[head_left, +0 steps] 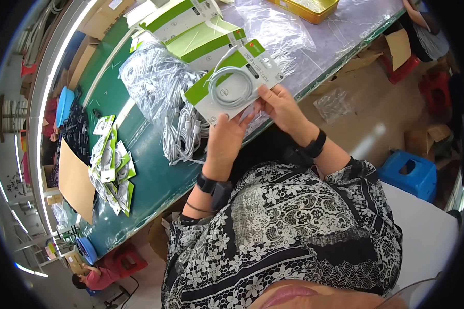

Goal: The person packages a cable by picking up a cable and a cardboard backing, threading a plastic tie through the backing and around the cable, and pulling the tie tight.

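Observation:
A white and green packaging card [203, 105] is held up in front of me, tilted. A coiled light grey cable [249, 85] lies against its face. The fingers of my left hand [225, 138] are closed on the card's near lower edge. My right hand [284, 109] pinches the card's right side beside the coil, thumb on the front. Just past the card lies a clear plastic bag [152, 77] full of cables. A loose bundle of white cables [183, 135] spills from it toward the table's near edge.
Green and white boxes [209, 51] stand behind the card. Carded cables [111, 165] are piled on the green table [152, 177] at left, beside a brown cardboard sheet [76, 177]. A yellow tray [314, 11] is at the far edge. A blue stool [410, 175] stands right; other people sit nearby.

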`<state>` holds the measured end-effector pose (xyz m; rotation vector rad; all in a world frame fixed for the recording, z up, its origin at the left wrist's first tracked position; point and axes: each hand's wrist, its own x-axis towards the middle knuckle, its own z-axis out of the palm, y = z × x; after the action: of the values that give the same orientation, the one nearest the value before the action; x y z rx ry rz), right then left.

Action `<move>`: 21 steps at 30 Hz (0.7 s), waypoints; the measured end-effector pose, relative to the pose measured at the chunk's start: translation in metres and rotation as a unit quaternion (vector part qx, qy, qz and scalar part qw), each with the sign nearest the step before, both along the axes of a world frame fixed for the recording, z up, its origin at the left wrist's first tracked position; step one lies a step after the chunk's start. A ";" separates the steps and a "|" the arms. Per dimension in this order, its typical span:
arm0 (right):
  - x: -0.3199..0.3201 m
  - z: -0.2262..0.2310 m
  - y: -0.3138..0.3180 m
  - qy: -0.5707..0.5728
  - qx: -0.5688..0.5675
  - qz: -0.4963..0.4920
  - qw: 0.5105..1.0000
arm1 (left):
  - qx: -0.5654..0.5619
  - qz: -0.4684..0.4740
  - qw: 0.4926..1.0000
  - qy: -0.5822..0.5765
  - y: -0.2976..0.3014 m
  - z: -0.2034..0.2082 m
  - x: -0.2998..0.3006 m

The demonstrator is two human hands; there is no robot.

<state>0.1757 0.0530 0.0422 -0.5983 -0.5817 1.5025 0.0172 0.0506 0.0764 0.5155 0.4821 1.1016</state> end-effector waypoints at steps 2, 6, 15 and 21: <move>0.020 0.007 0.001 -0.060 -0.018 0.013 0.998 | 0.014 -0.022 1.000 0.014 0.006 0.013 -0.008; 0.046 0.017 0.000 -0.140 0.011 0.083 0.987 | 0.026 -0.080 0.994 0.065 0.021 0.021 -0.036; 0.058 0.043 0.003 -0.350 0.065 0.194 0.914 | 0.028 -0.185 0.966 0.177 0.035 -0.009 -0.038; 0.030 0.030 -0.006 -0.493 0.113 -0.185 0.843 | 0.019 -0.032 0.992 0.122 0.015 -0.021 0.002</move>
<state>0.2061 0.0470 0.0721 -1.2228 -1.3205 0.6518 0.0190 0.0656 0.0552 0.6990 0.6546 0.9924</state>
